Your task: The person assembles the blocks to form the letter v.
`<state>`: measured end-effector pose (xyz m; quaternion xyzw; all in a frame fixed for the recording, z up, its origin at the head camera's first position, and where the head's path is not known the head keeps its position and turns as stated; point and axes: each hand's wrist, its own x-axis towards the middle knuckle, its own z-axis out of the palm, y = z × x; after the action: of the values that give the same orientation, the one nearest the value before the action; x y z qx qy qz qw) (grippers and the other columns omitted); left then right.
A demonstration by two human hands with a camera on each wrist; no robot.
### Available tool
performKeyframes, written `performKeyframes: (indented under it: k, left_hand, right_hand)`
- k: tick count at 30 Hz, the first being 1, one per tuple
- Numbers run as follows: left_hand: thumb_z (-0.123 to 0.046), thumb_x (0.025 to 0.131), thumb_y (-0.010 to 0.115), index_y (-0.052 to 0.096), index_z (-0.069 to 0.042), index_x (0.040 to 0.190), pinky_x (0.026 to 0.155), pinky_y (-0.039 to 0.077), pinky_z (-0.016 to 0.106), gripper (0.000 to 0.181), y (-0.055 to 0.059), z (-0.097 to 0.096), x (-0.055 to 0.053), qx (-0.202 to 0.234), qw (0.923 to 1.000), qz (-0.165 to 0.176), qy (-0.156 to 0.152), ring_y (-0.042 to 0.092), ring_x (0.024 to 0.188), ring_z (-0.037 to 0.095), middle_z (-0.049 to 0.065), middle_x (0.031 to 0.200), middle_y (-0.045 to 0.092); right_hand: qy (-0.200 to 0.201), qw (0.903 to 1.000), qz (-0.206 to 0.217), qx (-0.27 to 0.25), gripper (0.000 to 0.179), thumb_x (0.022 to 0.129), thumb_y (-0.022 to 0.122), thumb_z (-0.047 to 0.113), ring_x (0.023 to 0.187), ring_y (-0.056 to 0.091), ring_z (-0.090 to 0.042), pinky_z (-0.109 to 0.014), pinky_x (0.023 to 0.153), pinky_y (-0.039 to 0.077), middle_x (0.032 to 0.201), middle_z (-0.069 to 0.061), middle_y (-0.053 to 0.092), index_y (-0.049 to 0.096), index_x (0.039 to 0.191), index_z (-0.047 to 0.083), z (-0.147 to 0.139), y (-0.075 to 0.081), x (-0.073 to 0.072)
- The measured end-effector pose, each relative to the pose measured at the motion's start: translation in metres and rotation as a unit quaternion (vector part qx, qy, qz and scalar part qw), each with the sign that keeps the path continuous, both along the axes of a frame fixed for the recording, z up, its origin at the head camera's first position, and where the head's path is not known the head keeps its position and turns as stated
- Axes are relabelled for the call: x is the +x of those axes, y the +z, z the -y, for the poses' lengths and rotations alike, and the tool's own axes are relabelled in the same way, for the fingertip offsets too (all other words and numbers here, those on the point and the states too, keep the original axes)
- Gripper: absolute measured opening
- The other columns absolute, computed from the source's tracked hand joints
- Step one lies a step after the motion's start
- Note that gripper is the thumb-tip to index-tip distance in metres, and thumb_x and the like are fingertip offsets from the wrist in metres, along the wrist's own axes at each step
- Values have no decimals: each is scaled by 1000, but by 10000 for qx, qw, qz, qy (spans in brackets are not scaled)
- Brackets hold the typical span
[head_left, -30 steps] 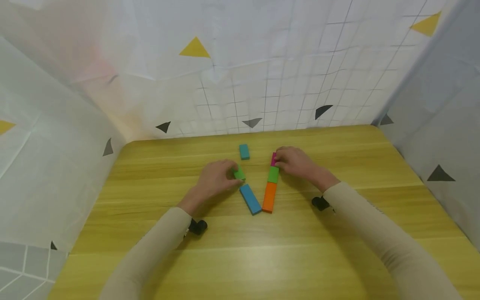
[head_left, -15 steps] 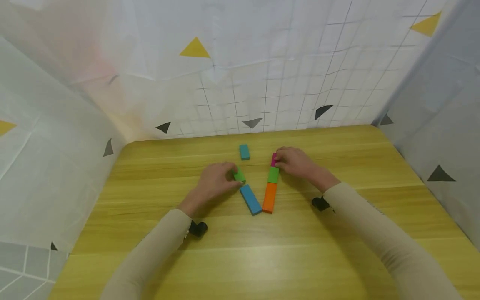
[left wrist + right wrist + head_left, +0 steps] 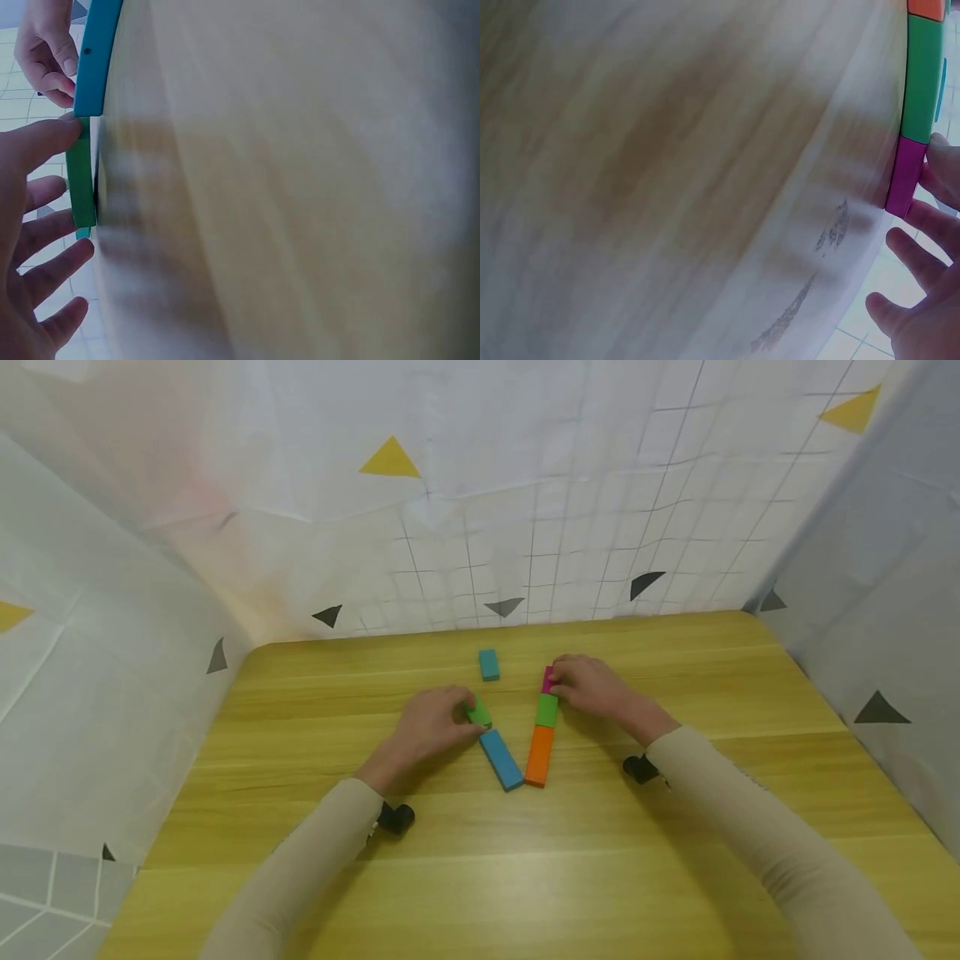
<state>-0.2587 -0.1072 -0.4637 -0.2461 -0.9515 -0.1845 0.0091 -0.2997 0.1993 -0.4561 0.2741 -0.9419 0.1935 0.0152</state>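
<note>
My left hand [image 3: 427,724] pinches a light green block [image 3: 478,713] at its two ends, thumb at the near end and fingers at the far end. That block lies right behind a longer blue block [image 3: 502,760], close to its far end. On the other side, my right hand [image 3: 592,685] pinches a magenta block [image 3: 548,680], also seen in the right wrist view with the fingertips at its end. The magenta block touches a second green block [image 3: 547,711], which meets an orange block [image 3: 539,756]. The two rows form a V, narrow toward me.
A small teal block [image 3: 489,665] lies apart, behind the left row. All the blocks are on a wooden table [image 3: 480,877]. White patterned sheets [image 3: 525,485] stand along its back and sides.
My left hand and its green block have shifted very slightly toward me, nearer the blue block. The right hand and the other blocks look unchanged.
</note>
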Motion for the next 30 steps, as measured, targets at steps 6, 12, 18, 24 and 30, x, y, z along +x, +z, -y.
performKeyframes:
  k: [6,12,18,24,30]
  left_hand:
    - [-57,84,70,65,-29,104,79,51,31,35,-1,0,0,-33,10000,-30,-26,60,84,9,-13,102,67]
    - [-58,86,68,66,-27,106,81,52,32,37,0,-1,0,-175,9997,-89,-138,63,88,11,-11,109,69]
    - [-56,88,67,67,-25,106,86,53,34,36,1,0,1,-128,9998,-24,-181,66,96,14,-8,116,69]
    - [-52,91,65,68,-24,107,87,54,36,33,2,-1,1,-78,9996,-101,-232,67,98,16,-7,116,70]
    - [-52,93,64,67,-24,107,84,54,34,31,1,-2,1,-111,9996,-130,-217,66,96,13,-7,115,70]
  right_hand:
    - [24,10000,3,-26,11,96,65,16,83,55,-22,-39,78,49,94,-5,64,71,96,7,0,0,1]
    - [-44,10000,26,-22,11,95,66,17,84,56,-23,-39,80,50,96,-6,65,72,96,8,1,0,1]
    - [-27,10000,-6,-14,10,96,65,17,82,55,-22,-39,78,48,94,-5,63,71,94,8,0,-1,0]
    - [-43,10000,21,-3,10,96,65,17,81,54,-22,-37,76,48,92,-5,62,70,92,9,0,-1,0]
    - [-71,10000,33,-21,10,96,65,18,80,54,-22,-35,75,46,91,-4,61,69,91,11,0,-2,0]
